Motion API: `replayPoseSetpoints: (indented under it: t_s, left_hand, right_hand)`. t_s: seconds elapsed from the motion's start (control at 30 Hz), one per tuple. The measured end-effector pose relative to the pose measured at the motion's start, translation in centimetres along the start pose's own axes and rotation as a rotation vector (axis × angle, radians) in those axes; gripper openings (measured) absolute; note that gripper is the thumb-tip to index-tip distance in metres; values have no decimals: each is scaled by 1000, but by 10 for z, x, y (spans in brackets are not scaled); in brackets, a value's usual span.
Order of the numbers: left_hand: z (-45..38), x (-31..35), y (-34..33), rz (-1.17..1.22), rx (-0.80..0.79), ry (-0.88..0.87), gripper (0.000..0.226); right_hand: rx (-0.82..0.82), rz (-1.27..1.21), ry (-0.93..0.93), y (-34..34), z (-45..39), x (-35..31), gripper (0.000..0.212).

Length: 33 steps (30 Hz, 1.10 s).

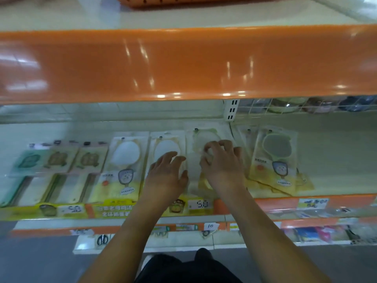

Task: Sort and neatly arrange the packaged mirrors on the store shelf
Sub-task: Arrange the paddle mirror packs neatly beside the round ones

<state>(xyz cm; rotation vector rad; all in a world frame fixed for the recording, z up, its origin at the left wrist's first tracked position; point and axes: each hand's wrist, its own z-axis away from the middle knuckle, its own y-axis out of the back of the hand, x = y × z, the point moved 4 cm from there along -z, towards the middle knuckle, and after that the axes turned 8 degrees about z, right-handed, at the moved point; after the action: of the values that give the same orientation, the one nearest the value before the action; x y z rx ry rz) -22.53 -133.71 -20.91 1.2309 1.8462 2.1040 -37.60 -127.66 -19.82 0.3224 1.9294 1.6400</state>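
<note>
— Where are your hands?
— Mid-frame, on the shelf (326, 160). My left hand (167, 172) lies flat, fingers spread, on a packaged mirror (166, 149). My right hand (223, 164) has curled fingers pinching the pale packaged mirror beside it (204, 137).
— The others?
— In a row at left; a loose pile (275, 158) sits right of centre.

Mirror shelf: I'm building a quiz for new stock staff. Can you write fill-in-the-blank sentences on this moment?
1. The right hand grips a mirror pack with ____ fingers.
2. The left hand lies ____ on the neighbouring pack.
3. The loose pile lies to the ____ of both hands.
4. The shelf edge above is ____.

Missing: curled; flat; right; orange
</note>
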Motion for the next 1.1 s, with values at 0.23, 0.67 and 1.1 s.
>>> replayPoseSetpoints:
  t_s: [0.23,0.67,1.1]
  left_hand:
    - [1,-57,33,8,-6,25,45]
    - [-11,-125,58,-20,-84,-58,40]
    - [-10,-145,57,-9,-126,-179,33]
  right_hand:
    - [-25,-9,-9,-18,1,-65,28]
    - [-60,89,-152,-55,9,-131,28]
    - [-69,104,-235,-70,22,-139,34]
